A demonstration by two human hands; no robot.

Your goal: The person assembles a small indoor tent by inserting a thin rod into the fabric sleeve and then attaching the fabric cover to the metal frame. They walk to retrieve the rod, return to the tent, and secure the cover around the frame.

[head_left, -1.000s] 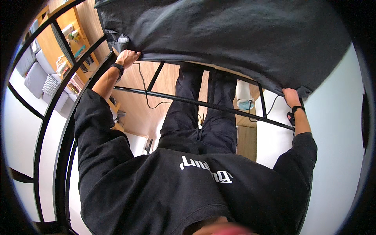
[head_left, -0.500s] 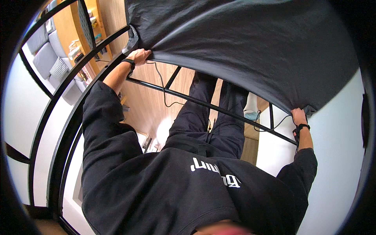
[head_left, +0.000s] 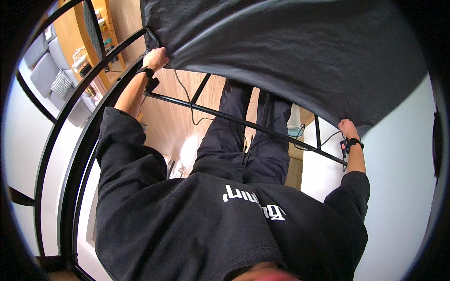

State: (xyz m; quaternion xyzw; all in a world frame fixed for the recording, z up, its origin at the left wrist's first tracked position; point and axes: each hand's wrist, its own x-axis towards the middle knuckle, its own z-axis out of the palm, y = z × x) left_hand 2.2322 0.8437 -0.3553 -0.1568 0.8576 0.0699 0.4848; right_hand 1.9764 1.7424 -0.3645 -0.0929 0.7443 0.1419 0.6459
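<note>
A dark grey sheet [head_left: 281, 51] stretches taut across the upper part of the view, lightly creased, its near edge running between my hands. My left hand [head_left: 156, 59] is closed around the sheet's left corner, beside the black metal frame. At the right corner, my right hand [head_left: 348, 129] is closed on the same edge, close to the white wall. What lies beneath the sheet is hidden. Both wrists wear black bands. A thin black cable [head_left: 181, 85] hangs down near my left hand, and another cable [head_left: 304, 149] loops below my right hand.
Curved black metal bars [head_left: 70, 104] rise on the left. A black crossbar [head_left: 225, 117] runs between my hands, above my legs and the wooden floor [head_left: 164, 124]. Beyond the bars are a grey sofa [head_left: 47, 75] and a wooden shelf [head_left: 75, 28]. A white wall [head_left: 398, 187] borders the right.
Both hands, still gripping the sheet, have shifted slightly left and up in the view. The frame and floor have shifted slightly too. My right hand's fingers look more tightly curled.
</note>
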